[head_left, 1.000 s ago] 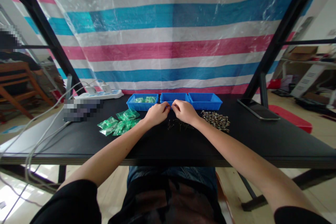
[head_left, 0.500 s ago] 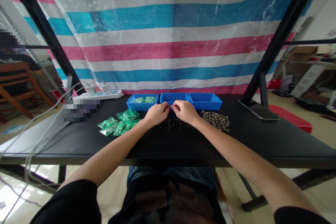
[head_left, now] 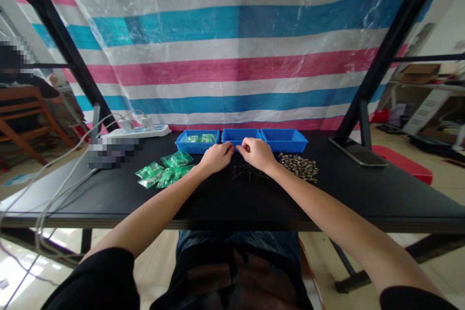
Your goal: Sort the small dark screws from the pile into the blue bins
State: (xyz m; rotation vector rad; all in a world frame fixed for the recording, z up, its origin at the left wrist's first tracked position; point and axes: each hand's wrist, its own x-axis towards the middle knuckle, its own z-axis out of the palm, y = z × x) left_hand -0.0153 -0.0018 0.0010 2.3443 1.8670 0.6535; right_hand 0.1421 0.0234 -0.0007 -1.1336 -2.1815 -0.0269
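Note:
My left hand (head_left: 217,156) and my right hand (head_left: 256,152) meet fingertip to fingertip just in front of the middle blue tray (head_left: 241,134). Both are closed in a pinch on something too small to make out. Below my right hand lie several small dark screws (head_left: 247,172) on the black table (head_left: 225,193). A heap of silver metal parts (head_left: 300,165) sits right of my right wrist. Small green bags (head_left: 165,170) are scattered left of my left hand.
Three blue trays stand in a row at the back; the left tray (head_left: 197,140) holds green bags, the right tray (head_left: 284,138) looks empty. A white power strip (head_left: 140,130) with cables lies back left. A dark phone (head_left: 357,151) rests at the right.
Nearly nothing: both hands stay pinched together at the same spot, with only a slight shift of the right fingers.

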